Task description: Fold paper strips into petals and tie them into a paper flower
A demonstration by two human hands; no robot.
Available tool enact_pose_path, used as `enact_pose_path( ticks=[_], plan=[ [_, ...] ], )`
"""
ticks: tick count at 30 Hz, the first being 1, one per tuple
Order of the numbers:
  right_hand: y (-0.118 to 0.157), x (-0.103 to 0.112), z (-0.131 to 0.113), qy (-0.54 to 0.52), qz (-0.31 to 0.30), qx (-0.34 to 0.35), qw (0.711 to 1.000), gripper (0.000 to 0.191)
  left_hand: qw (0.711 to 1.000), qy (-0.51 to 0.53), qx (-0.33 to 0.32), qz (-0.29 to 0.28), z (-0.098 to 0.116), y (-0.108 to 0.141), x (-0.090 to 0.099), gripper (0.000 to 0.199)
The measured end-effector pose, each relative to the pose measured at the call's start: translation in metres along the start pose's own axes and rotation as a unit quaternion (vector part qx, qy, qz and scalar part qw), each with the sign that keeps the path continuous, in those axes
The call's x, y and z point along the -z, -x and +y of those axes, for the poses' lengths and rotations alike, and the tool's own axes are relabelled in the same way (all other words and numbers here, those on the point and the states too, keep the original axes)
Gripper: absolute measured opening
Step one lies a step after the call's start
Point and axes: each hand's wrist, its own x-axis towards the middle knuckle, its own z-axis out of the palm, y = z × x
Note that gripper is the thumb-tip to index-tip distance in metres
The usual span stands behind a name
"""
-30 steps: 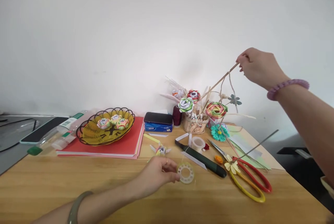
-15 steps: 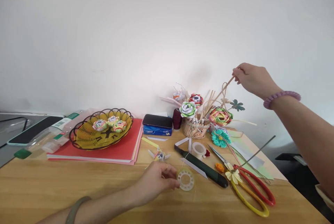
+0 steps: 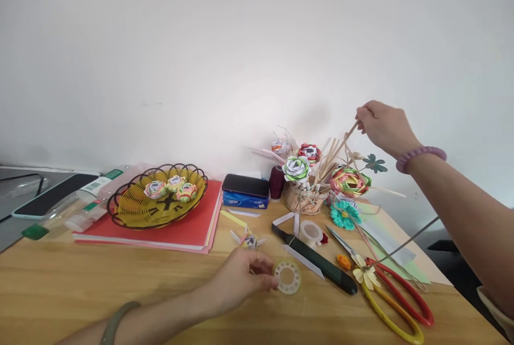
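Low over the front of the table, my left hand (image 3: pixel 247 275) pinches the edge of a clear tape roll (image 3: pixel 287 277). My right hand (image 3: pixel 383 125) is raised at the right, its fingers closed round the top of a thin wooden stick (image 3: pixel 350 133). The stick's lower end runs down among other sticks in a small woven basket (image 3: pixel 305 199). Paper roses stand round that basket, among them a green and white rose (image 3: pixel 296 169) and a red and white rose (image 3: pixel 309 153). Just behind the tape roll lies a black-handled cutter-like tool (image 3: pixel 317 262).
Red and yellow scissors (image 3: pixel 397 297) lie at the right with a cream flower on them. A yellow basket (image 3: pixel 140 212) of paper roses stands on red paper (image 3: pixel 193 230). A blue box (image 3: pixel 245 199), a thread spool (image 3: pixel 277 182) and a white tape roll (image 3: pixel 310 232) lie between.
The view has shifted slightly, so the table things appear a little farther right. My right hand has moved slightly toward the basket with the stick; my left hand still holds the tape roll.
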Motion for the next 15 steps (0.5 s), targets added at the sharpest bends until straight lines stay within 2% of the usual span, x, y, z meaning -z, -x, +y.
enact_pose_path(
  ticks=[3, 6, 8, 10, 13, 15],
  plan=[
    [0.007, -0.021, -0.002, 0.002, -0.100, -0.015, 0.995, 0.026, 1.000, 0.007, -0.004, -0.007, -0.001, 0.000, 0.000, 0.028],
    [0.015, -0.039, -0.002, -0.013, -0.134, -0.015, 0.991, 0.024, 1.000, 0.012, -0.002, -0.005, -0.001, -0.001, 0.000, 0.028],
    [0.016, -0.038, -0.003, -0.031, -0.110, -0.020, 0.993, 0.024, 1.000, 0.014, 0.001, -0.001, -0.001, -0.001, 0.000, 0.028],
    [0.014, -0.026, -0.006, -0.056, -0.067, -0.028, 0.996, 0.028, 1.000, 0.019, 0.003, -0.002, -0.001, -0.002, 0.000, 0.028],
    [0.021, 0.006, -0.011, -0.109, 0.011, -0.030, 0.994, 0.027, 0.999, 0.036, 0.013, -0.002, -0.001, -0.002, -0.001, 0.032],
    [0.042, 0.031, -0.007, -0.151, 0.082, -0.021, 0.985, 0.028, 0.999, 0.043, 0.022, 0.005, -0.001, -0.002, -0.001, 0.037]
  ],
)
